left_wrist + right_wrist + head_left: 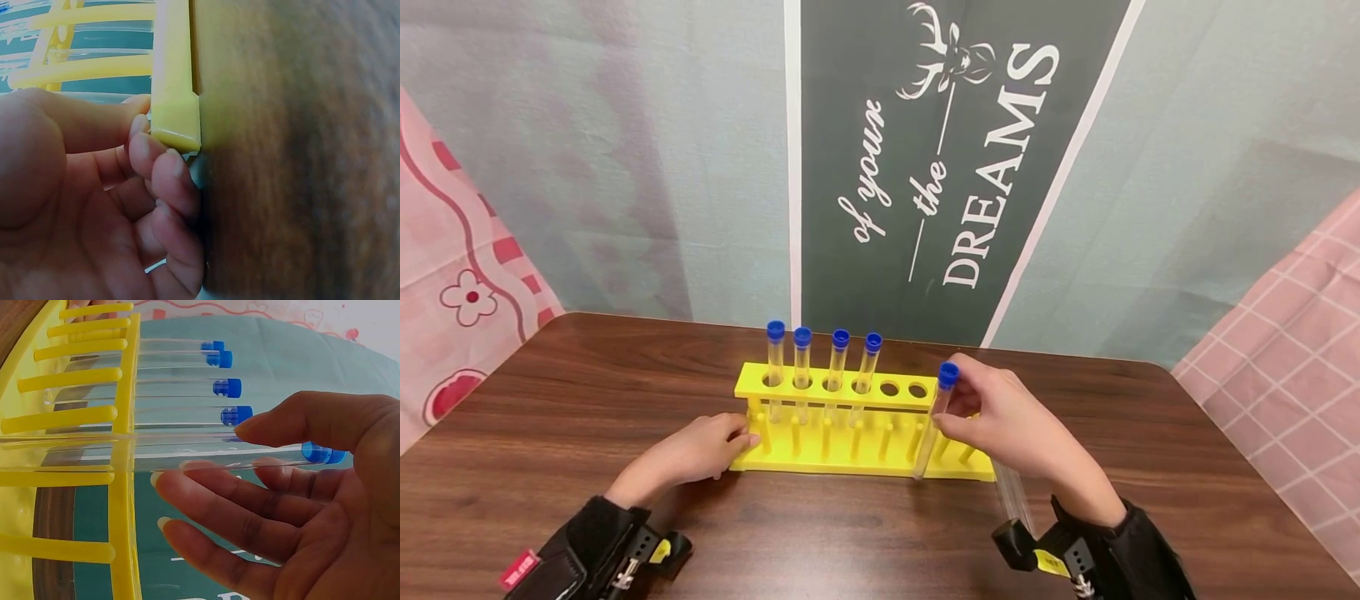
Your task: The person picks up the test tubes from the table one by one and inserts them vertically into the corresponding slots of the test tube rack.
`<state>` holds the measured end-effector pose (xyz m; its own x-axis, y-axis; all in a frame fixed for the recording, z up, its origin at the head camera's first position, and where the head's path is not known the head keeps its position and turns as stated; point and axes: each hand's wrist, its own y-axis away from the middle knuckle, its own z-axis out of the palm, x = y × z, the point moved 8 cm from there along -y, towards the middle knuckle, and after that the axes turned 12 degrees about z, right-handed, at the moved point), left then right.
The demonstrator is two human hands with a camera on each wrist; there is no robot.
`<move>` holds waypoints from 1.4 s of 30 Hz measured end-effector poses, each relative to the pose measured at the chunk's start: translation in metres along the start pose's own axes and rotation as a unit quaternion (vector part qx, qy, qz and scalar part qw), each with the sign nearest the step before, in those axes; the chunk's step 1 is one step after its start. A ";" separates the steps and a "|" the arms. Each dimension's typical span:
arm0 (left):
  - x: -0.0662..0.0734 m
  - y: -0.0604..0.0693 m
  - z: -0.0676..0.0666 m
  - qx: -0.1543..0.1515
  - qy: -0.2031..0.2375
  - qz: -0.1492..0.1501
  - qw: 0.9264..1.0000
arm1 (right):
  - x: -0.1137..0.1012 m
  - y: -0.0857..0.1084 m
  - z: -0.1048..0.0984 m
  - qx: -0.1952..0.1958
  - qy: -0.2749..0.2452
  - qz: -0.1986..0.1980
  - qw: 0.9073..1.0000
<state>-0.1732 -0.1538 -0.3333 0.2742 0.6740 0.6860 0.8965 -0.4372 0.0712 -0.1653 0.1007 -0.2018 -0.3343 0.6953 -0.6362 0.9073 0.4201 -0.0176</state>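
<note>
A yellow rack (865,468) stands on the table, with several blue-capped clear tubes (802,354) upright in holes of its left part. My left hand (707,447) grips the rack's left end; in the left wrist view the thumb and fingertips of that hand (94,181) pinch the corner of the yellow base (175,119). Near the rack's right part, my right hand (1007,412) holds another blue-capped tube (931,429), slightly tilted, in front of the pegs. The right wrist view shows this tube (206,453) between the thumb and fingers of the right hand (300,506).
The brown wooden table (820,533) has its far edge just behind the rack. Beyond it hangs a grey-green cloth (722,167) with a dark lettered panel (865,292). Pink patterned cloths hang at the left and right sides.
</note>
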 end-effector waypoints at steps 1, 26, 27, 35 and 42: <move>0.001 0.000 0.000 0.000 -0.001 0.002 1.000 | -0.001 -0.001 -0.001 0.003 0.001 -0.002 1.000; 0.002 0.000 0.000 0.009 -0.002 0.010 1.000 | -0.013 -0.014 -0.020 0.042 -0.030 0.011 0.999; 0.003 0.000 -0.001 0.009 -0.003 0.010 1.000 | -0.014 -0.014 -0.021 0.045 -0.037 0.010 0.998; 0.002 0.000 0.000 0.010 -0.004 0.016 1.000 | -0.019 -0.016 -0.026 0.070 -0.057 0.005 0.996; 0.002 0.000 -0.001 0.009 -0.005 0.015 1.000 | -0.018 -0.020 -0.030 0.090 -0.056 0.020 0.994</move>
<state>-0.1728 -0.1529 -0.3315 0.3047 0.6658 0.6810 0.8937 -0.4472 0.0374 -0.1846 0.0973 -0.1673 -0.2757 0.6363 -0.7205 0.9536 0.2751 -0.1219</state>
